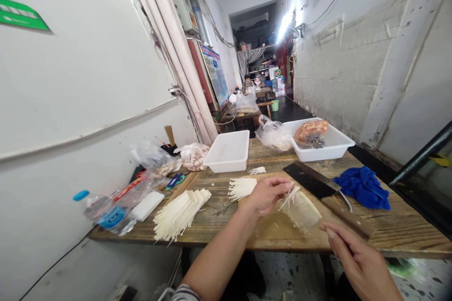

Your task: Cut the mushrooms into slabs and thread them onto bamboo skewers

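Observation:
My left hand (270, 195) is closed in a pinch on thin strands of enoki mushroom (291, 196). Just right of it, a flat, pale, blurred slice of enoki (302, 211) is held above the cutting board (271, 233). At the slice's lower right edge, my right hand (353, 254) pinches what looks like the end of a thin bamboo skewer, mostly hidden by the fingers. A cleaver (314, 183) with a dark blade and wooden handle lies beyond my hands. Sliced enoki (242, 188) sits beside my left wrist, and a fanned stack of enoki (181, 214) lies farther left.
A white tray (229, 138) and another tray (339, 143) with bagged reddish food (310, 130) stand at the back. A blue cloth (363, 188) lies right. Scissors (175, 180), bamboo sticks (189, 182), bagged food (193, 156) and a water bottle (113, 216) are left.

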The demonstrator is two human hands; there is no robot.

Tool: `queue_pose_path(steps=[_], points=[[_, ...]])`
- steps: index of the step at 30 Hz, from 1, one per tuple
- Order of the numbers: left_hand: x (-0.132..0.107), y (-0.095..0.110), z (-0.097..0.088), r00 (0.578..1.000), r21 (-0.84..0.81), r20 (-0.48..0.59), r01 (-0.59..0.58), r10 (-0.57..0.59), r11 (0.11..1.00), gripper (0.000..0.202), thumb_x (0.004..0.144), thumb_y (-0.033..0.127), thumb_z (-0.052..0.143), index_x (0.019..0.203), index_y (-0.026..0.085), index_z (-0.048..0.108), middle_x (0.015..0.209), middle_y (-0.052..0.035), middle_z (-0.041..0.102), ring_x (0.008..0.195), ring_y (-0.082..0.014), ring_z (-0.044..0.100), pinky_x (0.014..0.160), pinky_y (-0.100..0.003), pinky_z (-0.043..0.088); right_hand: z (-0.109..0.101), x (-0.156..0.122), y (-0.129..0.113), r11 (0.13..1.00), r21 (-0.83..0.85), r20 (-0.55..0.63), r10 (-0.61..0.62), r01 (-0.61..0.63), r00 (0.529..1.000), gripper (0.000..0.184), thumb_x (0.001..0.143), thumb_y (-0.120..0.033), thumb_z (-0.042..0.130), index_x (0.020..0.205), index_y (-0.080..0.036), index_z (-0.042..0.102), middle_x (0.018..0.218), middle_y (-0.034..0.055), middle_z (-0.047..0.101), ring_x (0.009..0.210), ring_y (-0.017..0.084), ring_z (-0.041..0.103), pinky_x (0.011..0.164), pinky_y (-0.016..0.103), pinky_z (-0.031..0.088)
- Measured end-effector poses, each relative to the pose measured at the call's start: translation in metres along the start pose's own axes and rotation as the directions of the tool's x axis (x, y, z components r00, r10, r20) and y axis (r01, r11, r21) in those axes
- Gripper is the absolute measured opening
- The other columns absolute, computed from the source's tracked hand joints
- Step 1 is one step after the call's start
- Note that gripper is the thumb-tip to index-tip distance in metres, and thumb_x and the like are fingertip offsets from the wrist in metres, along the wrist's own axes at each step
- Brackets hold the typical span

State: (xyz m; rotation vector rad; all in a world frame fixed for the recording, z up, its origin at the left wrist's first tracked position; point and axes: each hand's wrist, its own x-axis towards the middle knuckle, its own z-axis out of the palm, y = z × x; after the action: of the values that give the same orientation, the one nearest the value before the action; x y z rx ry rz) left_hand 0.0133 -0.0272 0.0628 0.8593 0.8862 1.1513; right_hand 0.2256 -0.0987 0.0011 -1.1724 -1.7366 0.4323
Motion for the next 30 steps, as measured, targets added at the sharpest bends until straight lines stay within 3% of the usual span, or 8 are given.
queue_pose_path(steps=[9,14,16,20,25,28,30], points=[[0.001,0.003,-0.003,0.997,0.094,0.051,0.049,-0.054,0.994,0.041,0.041,0.035,0.094,0.069,0.012,0.075,0.072,-0.0044,0.069,0.067,-0.0113,0.055,0.075,-0.027,0.039,-0.001,0.002,-0.001,1.0,0.0,0.014,-0.018,0.018,1.0,0.03,0.089,-0.044,0.05,0.097,-0.024,0.071,0.095,0.0015,0.074,0.085,0.016,0.071,0.071,0.017,0.056],[-0.005,0.021,-0.005,0.977,0.156,0.212,-0.038,0.005,0.987,0.057,0.054,0.051,0.086,0.098,0.016,0.075,0.093,-0.0084,0.072,0.083,-0.016,0.06,0.083,-0.028,0.039,-0.002,0.015,-0.009,1.0,0.018,0.013,0.002,-0.002,1.0,0.032,0.088,-0.045,0.049,0.096,-0.024,0.071,0.093,0.0013,0.074,0.084,0.017,0.071,0.07,0.02,0.057],[-0.008,0.025,-0.006,0.974,0.261,0.225,-0.092,0.032,0.961,0.051,0.054,0.051,0.086,0.091,0.016,0.077,0.089,-0.0077,0.073,0.081,-0.0165,0.059,0.081,-0.028,0.039,-0.004,0.018,-0.013,0.999,0.032,0.037,0.023,-0.024,0.999,0.033,0.088,-0.047,0.049,0.095,-0.024,0.071,0.094,0.0016,0.074,0.086,0.018,0.07,0.074,0.022,0.057],[-0.011,0.024,-0.004,0.992,0.379,0.114,-0.098,0.059,0.92,0.04,0.049,0.047,0.087,0.07,0.016,0.077,0.069,-0.0031,0.07,0.065,-0.0128,0.052,0.072,-0.027,0.038,-0.009,0.017,-0.018,0.993,0.075,0.116,0.079,-0.088,0.99,0.036,0.086,-0.051,0.05,0.095,-0.023,0.072,0.097,0.0045,0.073,0.088,0.02,0.07,0.074,0.023,0.057],[-0.014,0.024,-0.015,0.995,0.408,0.082,-0.089,0.061,0.909,0.039,0.048,0.046,0.087,0.068,0.015,0.077,0.067,-0.0031,0.069,0.062,-0.0128,0.052,0.067,-0.027,0.038,-0.007,0.023,-0.015,0.982,0.132,0.224,0.101,-0.132,0.969,0.038,0.086,-0.053,0.052,0.094,-0.022,0.072,0.091,0.0047,0.073,0.081,0.019,0.069,0.071,0.023,0.056],[-0.022,0.027,-0.02,0.988,0.551,0.143,-0.132,0.062,0.824,0.035,0.059,0.046,0.082,0.067,0.013,0.074,0.063,0.0001,0.065,0.062,-0.0122,0.052,0.063,-0.025,0.038,-0.01,0.029,-0.02,0.97,0.214,0.245,0.065,-0.119,0.967,0.032,0.09,-0.044,0.051,0.095,-0.018,0.07,0.091,0.0073,0.073,0.084,0.02,0.068,0.076,0.026,0.054],[-0.018,0.025,-0.008,0.979,0.649,0.195,-0.176,0.062,0.74,0.035,0.071,0.047,0.075,0.069,0.012,0.071,0.066,0.0009,0.064,0.065,-0.0135,0.055,0.064,-0.025,0.041,-0.018,0.022,-0.035,0.961,0.261,0.248,0.022,-0.089,0.969,0.03,0.094,-0.034,0.045,0.096,-0.015,0.069,0.096,0.0084,0.072,0.09,0.019,0.066,0.082,0.027,0.052]])
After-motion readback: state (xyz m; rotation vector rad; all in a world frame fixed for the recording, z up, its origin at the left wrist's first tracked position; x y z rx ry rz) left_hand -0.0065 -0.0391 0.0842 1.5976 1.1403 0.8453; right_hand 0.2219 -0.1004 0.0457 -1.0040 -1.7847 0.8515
